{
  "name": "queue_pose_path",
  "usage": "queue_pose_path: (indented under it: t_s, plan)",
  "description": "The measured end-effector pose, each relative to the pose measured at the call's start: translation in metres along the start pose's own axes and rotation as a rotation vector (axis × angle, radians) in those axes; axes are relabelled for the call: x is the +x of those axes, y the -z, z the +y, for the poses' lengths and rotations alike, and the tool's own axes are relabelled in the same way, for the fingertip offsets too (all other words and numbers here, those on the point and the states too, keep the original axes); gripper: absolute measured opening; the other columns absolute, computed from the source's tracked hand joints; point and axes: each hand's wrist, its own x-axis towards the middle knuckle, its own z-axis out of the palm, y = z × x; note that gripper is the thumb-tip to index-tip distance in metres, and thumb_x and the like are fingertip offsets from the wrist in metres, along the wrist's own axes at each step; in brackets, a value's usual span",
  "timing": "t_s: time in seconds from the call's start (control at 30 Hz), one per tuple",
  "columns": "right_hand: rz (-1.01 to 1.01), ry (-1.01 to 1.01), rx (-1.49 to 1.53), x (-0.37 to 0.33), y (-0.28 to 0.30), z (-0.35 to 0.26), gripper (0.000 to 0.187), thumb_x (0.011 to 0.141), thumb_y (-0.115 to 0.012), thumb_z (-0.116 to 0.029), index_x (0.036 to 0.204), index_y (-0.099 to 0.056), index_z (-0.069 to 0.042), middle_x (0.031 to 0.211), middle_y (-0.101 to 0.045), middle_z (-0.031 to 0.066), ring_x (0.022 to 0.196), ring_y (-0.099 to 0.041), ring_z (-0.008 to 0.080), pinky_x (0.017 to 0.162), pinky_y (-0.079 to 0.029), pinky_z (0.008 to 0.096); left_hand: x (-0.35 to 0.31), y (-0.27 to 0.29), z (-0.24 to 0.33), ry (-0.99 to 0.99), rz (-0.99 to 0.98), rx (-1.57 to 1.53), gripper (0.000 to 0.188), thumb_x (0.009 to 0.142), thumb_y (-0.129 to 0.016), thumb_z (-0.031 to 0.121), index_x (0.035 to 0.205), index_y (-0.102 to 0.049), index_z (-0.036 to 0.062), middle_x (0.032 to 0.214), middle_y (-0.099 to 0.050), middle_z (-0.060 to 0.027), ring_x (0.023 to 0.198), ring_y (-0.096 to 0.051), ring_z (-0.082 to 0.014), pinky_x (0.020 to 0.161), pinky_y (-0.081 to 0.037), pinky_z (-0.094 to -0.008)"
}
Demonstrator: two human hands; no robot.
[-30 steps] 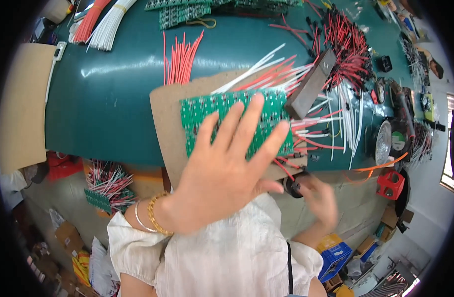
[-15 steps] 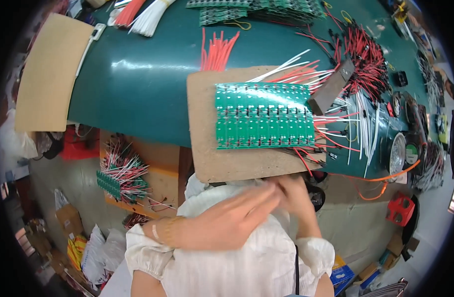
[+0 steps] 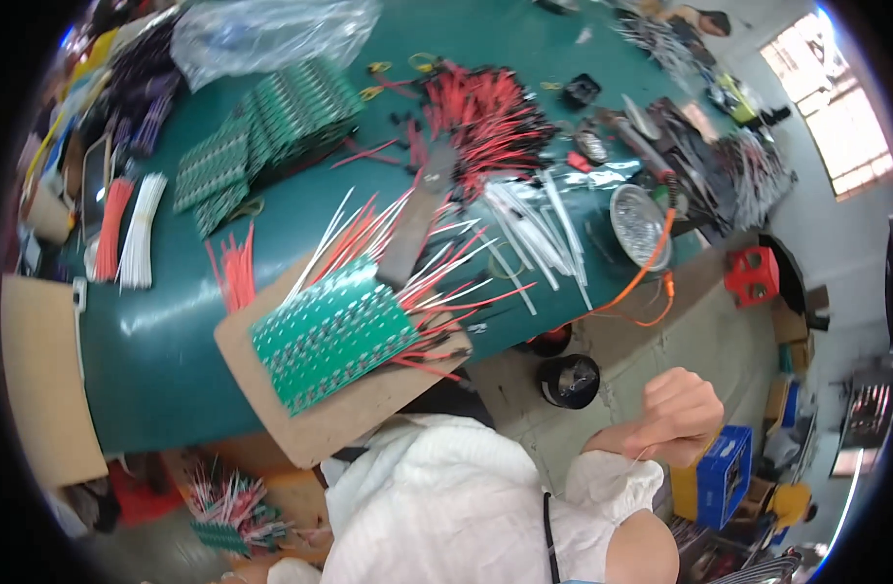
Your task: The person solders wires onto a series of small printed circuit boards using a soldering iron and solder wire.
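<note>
My right hand is raised off to the right of my body, away from the table, with its fingers curled into a fist. Nothing sticks out of it. My left hand lies outside the picture; only a sliver of forearm shows at the lower edge. In front of me a green circuit board panel rests on a brown board, tilted in view. A dark flat bar lies across the panel's far right corner. Red and white wires fan out from beneath and beside it.
Stacked green circuit boards and a clear plastic sheet lie at the back left. Bundled red wires and white tubes spread beyond the bar. An orange cable runs past a round metal dish. A blue-yellow box stands at right.
My hands, together at the board's near edge before, have come apart. The right has swung out to the right as a fist; the left has left the picture. The view has turned right.
</note>
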Motion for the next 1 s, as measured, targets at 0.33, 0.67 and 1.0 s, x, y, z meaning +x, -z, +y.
queue_pose_path:
  t_s: [0.33,0.67,1.0]
  plan:
    - [-0.249,0.180,0.079,0.095,-0.083,0.020,0.007,0.071,-0.068,0.004,0.075,-0.066,0.009,0.053,-0.049,0.0072,0.041,-0.045,0.0175,0.038,-0.028,0.0311,0.047,-0.194,-0.063,0.412,-0.516,-0.012,0.024,0.087,-0.057,0.014,0.101,-0.065,-0.0037,0.082,-0.063,-0.0155,0.071,-0.061,-0.0263,0.065,-0.047,-0.0370]
    - [1.177,-0.414,0.464,0.090,0.010,0.133,0.028,0.094,-0.059,-0.021,0.111,-0.052,-0.001,0.089,-0.064,0.0099,0.049,-0.037,0.0041,0.042,-0.028,0.0202,0.020,-0.130,-0.077,0.580,-0.143,0.262,0.032,0.096,-0.054,0.018,0.113,-0.063,-0.0079,0.054,-0.045,-0.0013,0.047,-0.039,-0.0049,0.045,-0.028,-0.0208]
    - [1.125,-0.452,-0.939,0.096,0.091,0.242,0.031,0.095,-0.052,-0.027,0.090,-0.071,-0.004,0.072,-0.070,0.0084,0.058,-0.059,0.0183,0.065,-0.048,0.0342,0.030,-0.132,-0.095,0.602,0.041,0.409,0.013,0.080,-0.059,-0.004,0.089,-0.068,-0.0034,0.059,-0.061,-0.0063,0.048,-0.051,-0.0076,0.046,-0.037,-0.0205]
